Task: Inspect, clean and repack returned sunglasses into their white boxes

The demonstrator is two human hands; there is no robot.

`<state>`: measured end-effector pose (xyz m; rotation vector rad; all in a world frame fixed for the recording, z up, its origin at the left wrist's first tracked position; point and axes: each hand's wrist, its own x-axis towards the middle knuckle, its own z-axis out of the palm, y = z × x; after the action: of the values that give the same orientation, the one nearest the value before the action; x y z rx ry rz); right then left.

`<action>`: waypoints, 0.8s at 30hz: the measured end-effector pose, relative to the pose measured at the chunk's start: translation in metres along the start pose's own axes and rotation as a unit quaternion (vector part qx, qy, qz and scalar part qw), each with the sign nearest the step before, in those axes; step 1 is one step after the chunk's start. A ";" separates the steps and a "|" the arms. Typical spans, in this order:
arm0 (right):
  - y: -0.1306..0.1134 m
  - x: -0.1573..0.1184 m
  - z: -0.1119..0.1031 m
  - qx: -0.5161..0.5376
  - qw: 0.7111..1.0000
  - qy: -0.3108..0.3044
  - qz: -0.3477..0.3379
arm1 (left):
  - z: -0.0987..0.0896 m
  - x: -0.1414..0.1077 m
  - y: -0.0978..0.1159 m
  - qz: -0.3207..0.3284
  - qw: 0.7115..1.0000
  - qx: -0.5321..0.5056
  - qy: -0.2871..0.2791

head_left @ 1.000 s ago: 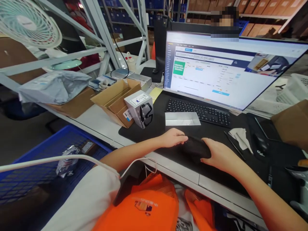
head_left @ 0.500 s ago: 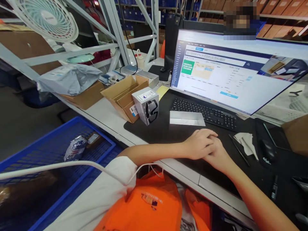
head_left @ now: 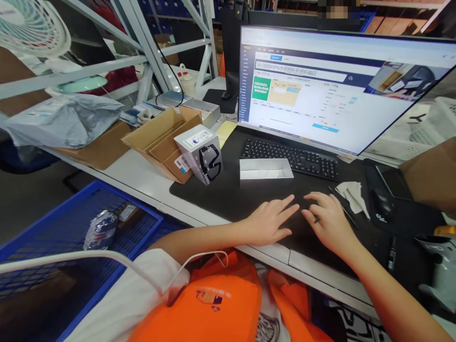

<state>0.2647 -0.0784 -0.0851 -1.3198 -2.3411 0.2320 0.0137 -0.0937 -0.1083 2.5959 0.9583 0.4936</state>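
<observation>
My left hand [head_left: 272, 221] hovers over the black desk mat [head_left: 217, 202], empty, with its fingers spread. To its right, my right hand [head_left: 329, 222] is open too, fingers loosely bent and apart; a small dark spot shows between thumb and fingers, perhaps just the mat. The hands face each other without touching. Beyond them lies a shallow open white box part [head_left: 266, 172] in front of the black keyboard [head_left: 290, 158]. A grey and white printed box [head_left: 199, 154] stands to the left, touching or close against an open brown carton [head_left: 166, 142].
A large monitor [head_left: 302, 109] stands behind the keyboard. At right are a crumpled white paper [head_left: 353, 197], a black mouse [head_left: 384, 204], a marker [head_left: 392, 254] and a phone [head_left: 394, 182]. A blue crate [head_left: 142, 232] sits low at left. A white cable [head_left: 107, 256] crosses in front.
My hands were clasped together; now they have come apart, left hand to the left and right hand to the right, fingers spreading. The view has shifted slightly. The boxes stay in place.
</observation>
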 end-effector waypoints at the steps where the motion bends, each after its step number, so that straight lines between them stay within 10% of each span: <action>1: 0.014 -0.009 -0.003 0.021 0.999 0.013 0.038 | -0.003 0.000 0.001 0.007 1.000 0.020 -0.017; 8: 0.033 -0.035 -0.004 0.271 0.915 0.046 0.295 | -0.021 0.015 0.006 0.070 0.995 0.065 -0.042; 14: -0.030 0.014 -0.028 0.234 0.948 0.104 0.191 | -0.038 0.046 0.019 0.128 0.990 0.054 0.034; 19: -0.044 0.038 -0.034 0.198 0.974 0.041 0.097 | -0.056 0.023 0.009 0.114 0.991 -0.011 0.065; 24: -0.023 0.041 -0.006 0.356 0.909 0.015 0.216 | -0.062 -0.001 -0.014 0.103 0.983 -0.102 0.113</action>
<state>0.2318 -0.0567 -0.0595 -1.3875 -1.6283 1.0756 -0.0215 -0.0730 -0.0598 2.4996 0.6657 0.9082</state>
